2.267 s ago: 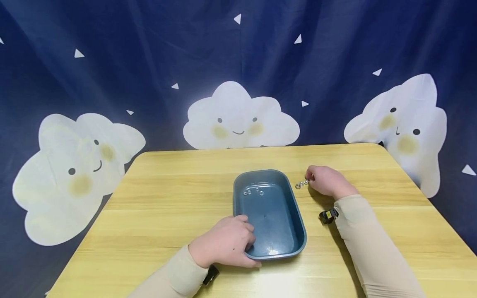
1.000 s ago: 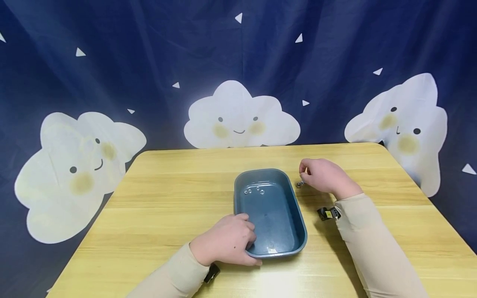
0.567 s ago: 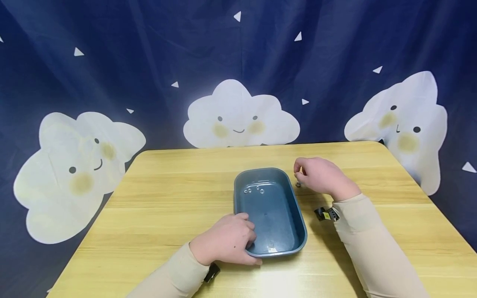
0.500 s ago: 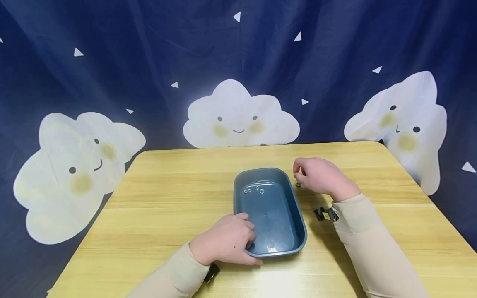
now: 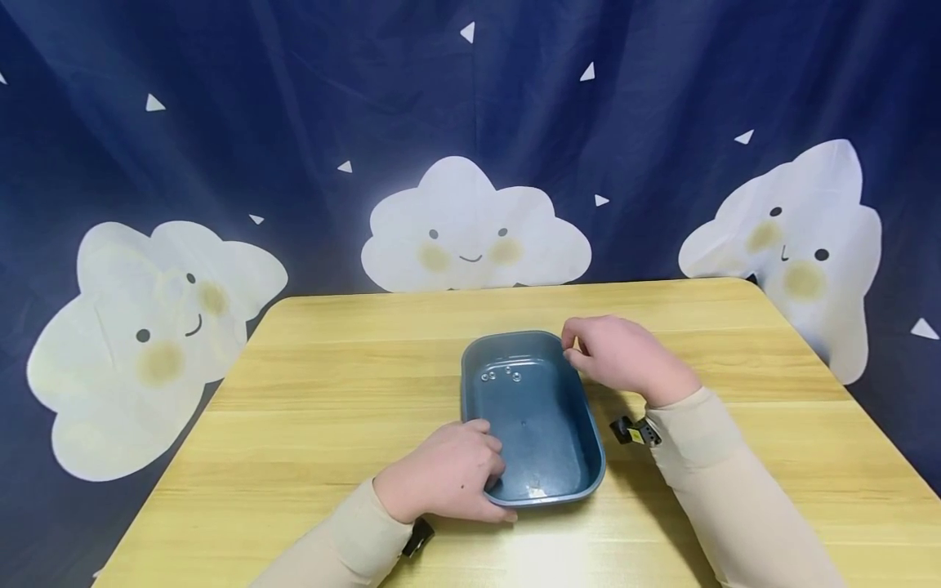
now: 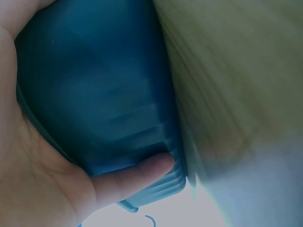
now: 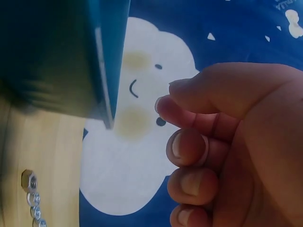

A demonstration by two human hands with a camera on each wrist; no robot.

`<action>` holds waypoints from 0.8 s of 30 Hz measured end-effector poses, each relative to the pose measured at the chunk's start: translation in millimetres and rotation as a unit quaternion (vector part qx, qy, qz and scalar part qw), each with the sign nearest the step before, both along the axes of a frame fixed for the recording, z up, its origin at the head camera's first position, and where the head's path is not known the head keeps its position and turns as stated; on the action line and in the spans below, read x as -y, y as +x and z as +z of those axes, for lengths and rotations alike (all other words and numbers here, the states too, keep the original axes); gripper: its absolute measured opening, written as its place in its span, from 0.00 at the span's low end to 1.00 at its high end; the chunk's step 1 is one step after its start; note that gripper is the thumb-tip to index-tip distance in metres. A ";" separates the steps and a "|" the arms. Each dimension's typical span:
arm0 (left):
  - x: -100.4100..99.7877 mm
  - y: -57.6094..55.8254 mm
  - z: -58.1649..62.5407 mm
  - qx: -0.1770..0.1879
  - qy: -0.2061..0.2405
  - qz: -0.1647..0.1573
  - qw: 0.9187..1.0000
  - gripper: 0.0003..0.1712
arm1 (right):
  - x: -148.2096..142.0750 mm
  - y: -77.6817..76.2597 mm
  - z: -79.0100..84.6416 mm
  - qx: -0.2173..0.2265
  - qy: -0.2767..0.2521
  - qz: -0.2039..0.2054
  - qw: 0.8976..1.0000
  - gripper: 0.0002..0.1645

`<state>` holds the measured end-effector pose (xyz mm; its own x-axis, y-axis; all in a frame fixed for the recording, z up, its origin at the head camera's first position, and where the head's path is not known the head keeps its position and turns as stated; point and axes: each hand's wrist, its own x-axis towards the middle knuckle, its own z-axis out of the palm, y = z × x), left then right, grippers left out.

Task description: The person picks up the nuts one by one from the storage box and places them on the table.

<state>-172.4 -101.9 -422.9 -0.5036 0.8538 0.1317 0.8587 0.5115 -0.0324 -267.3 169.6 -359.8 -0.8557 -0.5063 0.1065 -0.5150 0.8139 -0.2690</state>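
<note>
The left hand grips the blue plastic tray mid-frame — brace it. The right hand curls, thumb near forefinger, load untellable — clear the rim gently. Hex nut: lower left, right wrist view.

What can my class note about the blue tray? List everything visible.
The tray is dark blue, rectangular and plastic-looking, with rounded corners, a thin rim and a glossy floor. It rests open side up on the wood-grain table, long sides pointing away from the person. Four small shiny pieces lie near its far end. The left hand grips its near left corner.
</note>
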 end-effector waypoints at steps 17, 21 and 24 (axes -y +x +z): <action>-0.5 0.6 2.3 0.004 0.007 0.007 1.000 0.32 | 12.3 10.9 5.9 -0.018 -0.001 0.035 0.999 0.03; -0.2 0.6 1.6 0.007 0.006 0.007 1.000 0.32 | 16.1 12.3 4.3 -0.014 0.006 0.048 0.999 0.03; -0.3 0.5 1.4 0.005 0.007 0.005 1.000 0.32 | 18.9 13.8 4.1 -0.018 0.006 0.060 0.998 0.03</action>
